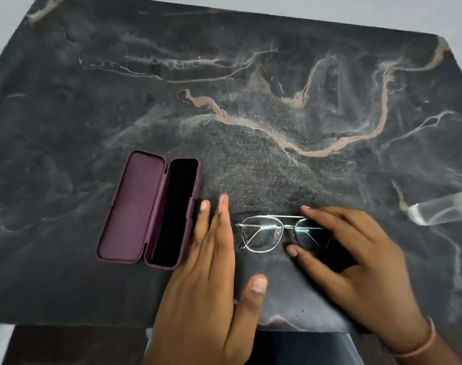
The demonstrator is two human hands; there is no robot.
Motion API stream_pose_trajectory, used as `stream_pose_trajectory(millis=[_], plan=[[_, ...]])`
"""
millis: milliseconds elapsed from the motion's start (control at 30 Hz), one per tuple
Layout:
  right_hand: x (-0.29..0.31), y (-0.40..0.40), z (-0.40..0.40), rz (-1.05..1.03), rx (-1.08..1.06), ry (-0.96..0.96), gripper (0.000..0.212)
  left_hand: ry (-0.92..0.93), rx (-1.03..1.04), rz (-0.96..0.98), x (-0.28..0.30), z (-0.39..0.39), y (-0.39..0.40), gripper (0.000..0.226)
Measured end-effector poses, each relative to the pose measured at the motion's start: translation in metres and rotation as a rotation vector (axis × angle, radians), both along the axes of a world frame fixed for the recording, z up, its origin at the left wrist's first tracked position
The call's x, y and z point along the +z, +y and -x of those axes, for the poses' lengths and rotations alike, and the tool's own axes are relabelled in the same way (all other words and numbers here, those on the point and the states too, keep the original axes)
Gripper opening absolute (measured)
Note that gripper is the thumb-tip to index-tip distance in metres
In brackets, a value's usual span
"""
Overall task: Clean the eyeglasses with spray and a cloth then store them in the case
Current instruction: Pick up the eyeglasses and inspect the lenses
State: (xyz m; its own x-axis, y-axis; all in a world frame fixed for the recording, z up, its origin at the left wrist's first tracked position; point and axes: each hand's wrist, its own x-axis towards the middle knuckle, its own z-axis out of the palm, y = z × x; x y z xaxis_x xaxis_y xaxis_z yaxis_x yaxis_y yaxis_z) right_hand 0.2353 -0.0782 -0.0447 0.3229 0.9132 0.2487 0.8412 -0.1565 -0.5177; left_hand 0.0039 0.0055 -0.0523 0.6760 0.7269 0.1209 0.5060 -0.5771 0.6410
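Folded metal-rimmed eyeglasses (261,234) lie near the table's front edge on what looks like a dark grey cloth (290,293). My right hand (356,259) pinches the right lens, with fingers over the top rim and the thumb under the lower rim. Just left of the glasses, my left hand (206,285) hovers flat, fingers straight, thumb spread out, holding nothing. An open purple case (151,209) lies left of that hand, with its dark-lined tray nearest the fingers. The clear spray bottle (440,212) with a purple cap lies on its side at the right edge.
Everything rests on a dark marble table (251,101) with pale veins. Its front edge runs just below my hands, and my lap shows beneath it. A thin bangle circles my right wrist.
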Motion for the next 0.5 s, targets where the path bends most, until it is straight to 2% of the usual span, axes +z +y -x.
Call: stream_pose_trajectory(millis=[200,367,500], plan=[[-0.021,0.003,-0.004,-0.062,0.025,-0.011,0.051,-0.172,0.105,0.128,-0.025,0.003,0.005,0.088],[-0.028,-0.003,0.001,-0.093,0.013,0.029,0.050,-0.253,0.154,0.258,-0.027,0.010,0.004,0.073],[-0.025,-0.006,0.003,-0.132,0.019,0.025,0.050,-0.279,0.174,0.242,-0.024,0.030,0.000,0.072]])
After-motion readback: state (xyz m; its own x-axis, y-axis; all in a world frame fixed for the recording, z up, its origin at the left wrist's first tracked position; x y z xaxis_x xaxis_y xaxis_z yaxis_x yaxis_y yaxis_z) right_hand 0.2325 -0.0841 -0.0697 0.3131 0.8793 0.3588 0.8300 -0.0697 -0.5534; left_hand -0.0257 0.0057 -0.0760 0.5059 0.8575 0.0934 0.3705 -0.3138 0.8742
